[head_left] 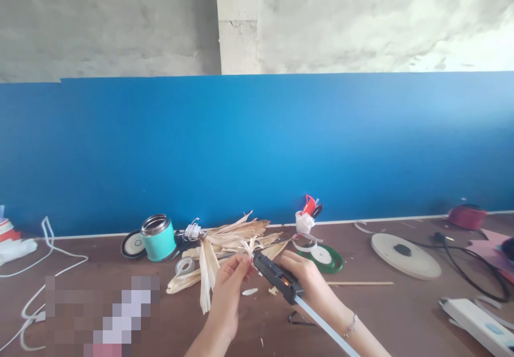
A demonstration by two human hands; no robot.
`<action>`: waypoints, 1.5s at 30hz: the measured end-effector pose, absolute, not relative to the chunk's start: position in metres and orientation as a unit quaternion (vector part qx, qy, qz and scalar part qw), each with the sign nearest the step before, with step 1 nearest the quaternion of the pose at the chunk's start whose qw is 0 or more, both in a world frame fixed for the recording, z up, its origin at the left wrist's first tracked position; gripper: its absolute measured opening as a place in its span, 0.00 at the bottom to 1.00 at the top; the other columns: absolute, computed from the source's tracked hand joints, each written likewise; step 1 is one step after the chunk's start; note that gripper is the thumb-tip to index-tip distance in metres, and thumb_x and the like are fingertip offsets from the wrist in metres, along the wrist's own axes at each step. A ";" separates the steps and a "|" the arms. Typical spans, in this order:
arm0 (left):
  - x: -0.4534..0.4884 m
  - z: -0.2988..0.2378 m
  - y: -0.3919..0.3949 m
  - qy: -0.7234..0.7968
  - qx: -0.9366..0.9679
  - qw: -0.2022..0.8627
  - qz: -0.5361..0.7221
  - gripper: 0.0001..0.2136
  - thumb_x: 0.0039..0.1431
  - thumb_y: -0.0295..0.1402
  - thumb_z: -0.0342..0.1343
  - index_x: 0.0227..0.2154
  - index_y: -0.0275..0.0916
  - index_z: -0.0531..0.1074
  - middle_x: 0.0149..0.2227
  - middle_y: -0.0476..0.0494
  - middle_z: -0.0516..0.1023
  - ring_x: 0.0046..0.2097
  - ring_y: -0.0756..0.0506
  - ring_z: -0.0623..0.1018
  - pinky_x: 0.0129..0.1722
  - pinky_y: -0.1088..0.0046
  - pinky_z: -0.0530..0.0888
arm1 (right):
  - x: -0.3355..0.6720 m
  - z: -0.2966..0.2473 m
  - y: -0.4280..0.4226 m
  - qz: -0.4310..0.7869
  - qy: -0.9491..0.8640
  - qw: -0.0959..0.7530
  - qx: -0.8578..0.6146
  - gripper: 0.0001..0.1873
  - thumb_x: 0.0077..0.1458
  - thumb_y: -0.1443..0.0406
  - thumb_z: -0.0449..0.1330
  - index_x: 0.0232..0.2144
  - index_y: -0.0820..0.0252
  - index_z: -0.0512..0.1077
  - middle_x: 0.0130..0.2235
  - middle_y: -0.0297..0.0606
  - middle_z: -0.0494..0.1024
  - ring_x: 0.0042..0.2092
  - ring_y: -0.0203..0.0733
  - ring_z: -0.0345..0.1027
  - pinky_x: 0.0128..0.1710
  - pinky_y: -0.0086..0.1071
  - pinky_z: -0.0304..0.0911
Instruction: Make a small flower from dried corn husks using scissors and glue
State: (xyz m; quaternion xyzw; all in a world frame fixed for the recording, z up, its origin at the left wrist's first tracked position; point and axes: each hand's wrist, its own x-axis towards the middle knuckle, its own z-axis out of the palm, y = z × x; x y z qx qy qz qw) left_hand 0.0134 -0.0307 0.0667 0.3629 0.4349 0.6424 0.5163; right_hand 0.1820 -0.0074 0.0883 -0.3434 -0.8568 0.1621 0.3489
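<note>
My right hand grips a black glue gun, and a long pale glue stick runs out of its rear end. The gun's nozzle points up and left, close to the fingertips of my left hand. Pinched in those fingers is a small corn husk flower with pale, thin petals. Whether the nozzle touches the flower cannot be made out. Behind both hands lies a pile of dried corn husks. A loose petal-like scrap rests on the table below my hands.
A turquoise jar stands back left beside a tape roll. Green ribbon, a white cup and a thin stick are right of centre. Farther right are a round disc, a black cable and a power strip. A blue partition borders the table.
</note>
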 end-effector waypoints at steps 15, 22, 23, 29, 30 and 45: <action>0.014 0.066 -0.031 0.426 0.354 0.531 0.641 0.12 0.47 0.42 0.61 0.21 0.37 0.71 0.23 0.49 0.70 0.30 0.49 0.66 0.33 0.75 0.63 | 0.183 0.085 -0.006 0.144 -0.858 0.359 -0.339 0.08 0.49 0.68 0.55 0.20 0.59 0.59 0.24 0.32 0.62 0.24 0.33 0.55 0.24 0.25 0.50; 0.014 0.068 -0.032 0.425 0.353 0.527 0.646 0.12 0.47 0.41 0.61 0.22 0.37 0.72 0.23 0.49 0.70 0.29 0.50 0.66 0.32 0.76 0.63 | 0.184 0.085 -0.006 0.145 -0.861 0.349 -0.342 0.09 0.47 0.69 0.54 0.20 0.58 0.58 0.24 0.32 0.62 0.24 0.33 0.54 0.23 0.25 0.49; 0.014 0.068 -0.032 0.425 0.352 0.528 0.646 0.12 0.47 0.41 0.61 0.22 0.37 0.72 0.23 0.49 0.71 0.29 0.50 0.67 0.32 0.76 0.63 | 0.184 0.085 -0.006 0.146 -0.860 0.348 -0.344 0.09 0.47 0.68 0.54 0.20 0.58 0.57 0.24 0.32 0.62 0.24 0.33 0.54 0.23 0.25 0.49; 0.014 0.067 -0.031 0.424 0.350 0.531 0.645 0.11 0.47 0.41 0.61 0.23 0.37 0.72 0.24 0.49 0.71 0.30 0.50 0.67 0.33 0.76 0.64 | 0.184 0.084 -0.005 0.140 -0.861 0.349 -0.344 0.10 0.48 0.68 0.53 0.19 0.58 0.56 0.23 0.31 0.61 0.23 0.33 0.54 0.23 0.25 0.48; 0.014 0.067 -0.032 0.424 0.350 0.532 0.644 0.11 0.47 0.41 0.61 0.23 0.37 0.72 0.24 0.49 0.71 0.30 0.50 0.67 0.33 0.76 0.64 | 0.184 0.084 -0.005 0.139 -0.860 0.348 -0.345 0.10 0.48 0.68 0.53 0.19 0.58 0.56 0.23 0.31 0.61 0.23 0.33 0.53 0.23 0.25 0.47; 0.014 0.073 -0.033 0.471 0.395 0.476 0.629 0.13 0.50 0.44 0.58 0.22 0.39 0.71 0.24 0.49 0.70 0.30 0.48 0.67 0.32 0.76 0.63 | 0.185 0.087 -0.007 0.139 -0.863 0.329 -0.359 0.07 0.45 0.71 0.54 0.20 0.59 0.59 0.24 0.32 0.62 0.24 0.33 0.54 0.23 0.25 0.47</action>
